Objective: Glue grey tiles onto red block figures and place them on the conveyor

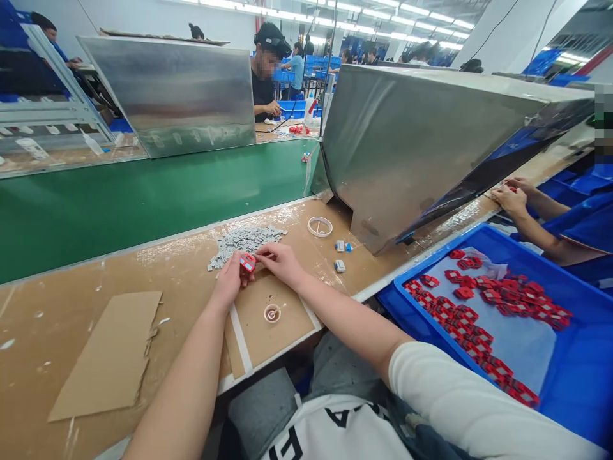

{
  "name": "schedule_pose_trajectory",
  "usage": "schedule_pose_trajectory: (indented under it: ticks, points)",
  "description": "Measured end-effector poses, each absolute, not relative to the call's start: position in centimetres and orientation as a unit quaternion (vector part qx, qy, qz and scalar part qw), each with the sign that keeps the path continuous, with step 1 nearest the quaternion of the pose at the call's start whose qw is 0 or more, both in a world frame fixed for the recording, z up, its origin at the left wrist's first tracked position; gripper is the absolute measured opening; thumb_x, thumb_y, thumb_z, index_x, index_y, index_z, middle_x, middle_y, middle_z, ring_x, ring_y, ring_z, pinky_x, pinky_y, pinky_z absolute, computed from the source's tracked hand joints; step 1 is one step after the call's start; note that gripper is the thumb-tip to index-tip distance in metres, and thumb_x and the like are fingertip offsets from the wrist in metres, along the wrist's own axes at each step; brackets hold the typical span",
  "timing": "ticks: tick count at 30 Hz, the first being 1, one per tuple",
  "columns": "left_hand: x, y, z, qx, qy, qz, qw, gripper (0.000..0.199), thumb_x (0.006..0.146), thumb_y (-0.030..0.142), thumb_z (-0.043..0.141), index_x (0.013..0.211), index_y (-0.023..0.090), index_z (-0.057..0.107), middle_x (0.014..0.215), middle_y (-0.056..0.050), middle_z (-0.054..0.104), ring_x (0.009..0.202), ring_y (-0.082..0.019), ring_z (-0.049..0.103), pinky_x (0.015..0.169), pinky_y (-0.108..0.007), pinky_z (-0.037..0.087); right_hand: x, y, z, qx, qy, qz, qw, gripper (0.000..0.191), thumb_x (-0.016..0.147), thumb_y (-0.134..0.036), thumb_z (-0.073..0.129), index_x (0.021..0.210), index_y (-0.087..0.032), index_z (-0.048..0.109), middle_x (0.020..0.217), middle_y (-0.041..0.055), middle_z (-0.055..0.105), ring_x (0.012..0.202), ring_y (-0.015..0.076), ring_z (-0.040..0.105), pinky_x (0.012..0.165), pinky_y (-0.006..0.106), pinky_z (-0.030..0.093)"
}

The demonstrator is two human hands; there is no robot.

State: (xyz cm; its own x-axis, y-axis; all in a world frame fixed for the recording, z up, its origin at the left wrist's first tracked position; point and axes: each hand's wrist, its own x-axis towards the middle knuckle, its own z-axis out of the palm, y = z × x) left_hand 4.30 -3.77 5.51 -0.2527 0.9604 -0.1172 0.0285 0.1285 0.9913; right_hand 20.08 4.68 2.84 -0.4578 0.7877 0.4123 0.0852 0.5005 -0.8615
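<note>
On the brown surface (pixel 186 275), flat grey pieces (pixel 249 240) are heaped; a boxy red part (pixel 248 261) is pinched by the left grip (pixel 232 273), the right grip (pixel 282 262) drawn closed, contents unclear.

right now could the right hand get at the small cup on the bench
Probably yes: nothing visible stands between the right hand and the small cup, though the fingers are close to the red piece in the left hand.
</note>
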Motion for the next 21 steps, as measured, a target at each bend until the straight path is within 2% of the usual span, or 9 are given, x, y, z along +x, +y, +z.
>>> schedule_pose_trajectory:
  ticks: [5, 11, 14, 17, 21]
  points:
    - [4.3, -3.9, 5.4, 0.420, 0.576, 0.534, 0.454, 0.064, 0.092, 0.081, 0.048, 0.099, 0.020, 0.067, 0.061, -0.001, 0.063, 0.047, -0.014, 0.050, 0.049, -0.027, 0.038, 20.2, 4.5, 3.2, -0.242, -0.779, 0.384, 0.432, 0.020, 0.099, -0.034, 0.066, 0.097, -0.021, 0.081, 0.106, 0.0100, 0.075, 0.099, 0.0203, 0.070, 0.092, 0.034, 0.057]
    - [4.5, -4.2, 5.8, 0.420, 0.556, 0.536, 0.476, 0.064, 0.089, 0.082, 0.050, 0.097, 0.020, 0.064, 0.060, -0.001, 0.063, 0.048, -0.015, 0.052, 0.047, -0.027, 0.039, 20.3, 5.5, 2.6, -0.245, -0.727, 0.470, 0.437, 0.025, 0.089, -0.045, 0.078, 0.089, -0.020, 0.082, 0.102, 0.0086, 0.074, 0.098, 0.0201, 0.070, 0.097, 0.037, 0.056]
    - [4.5, -4.3, 5.9, 0.442, 0.549, 0.526, 0.477, 0.064, 0.091, 0.081, 0.048, 0.100, 0.020, 0.063, 0.057, 0.000, 0.062, 0.045, -0.015, 0.050, 0.046, -0.027, 0.039, 20.3, 5.9, 2.3, -0.244, -0.701, 0.515, 0.429, 0.031, 0.084, -0.048, 0.082, 0.097, -0.019, 0.081, 0.098, 0.0063, 0.072, 0.094, 0.0185, 0.069, 0.093, 0.035, 0.057]
    - [4.4, -4.2, 5.9, 0.452, 0.540, 0.519, 0.484, 0.065, 0.091, 0.082, 0.048, 0.102, 0.019, 0.062, 0.057, 0.000, 0.061, 0.045, -0.015, 0.052, 0.044, -0.027, 0.038, 20.4, 5.7, 2.3, -0.237, -0.713, 0.500, 0.429, 0.034, 0.086, -0.048, 0.079, 0.103, -0.020, 0.080, 0.102, 0.0063, 0.069, 0.093, 0.0172, 0.068, 0.086, 0.031, 0.059]
    - [4.4, -4.0, 5.5, 0.452, 0.532, 0.523, 0.490, 0.069, 0.089, 0.085, 0.048, 0.103, 0.019, 0.061, 0.064, -0.001, 0.063, 0.050, -0.017, 0.061, 0.043, -0.026, 0.038, 20.6, 5.0, 2.6, -0.243, -0.755, 0.423, 0.439, 0.025, 0.094, -0.043, 0.073, 0.096, -0.020, 0.081, 0.106, 0.0079, 0.066, 0.094, 0.0174, 0.066, 0.079, 0.029, 0.060]
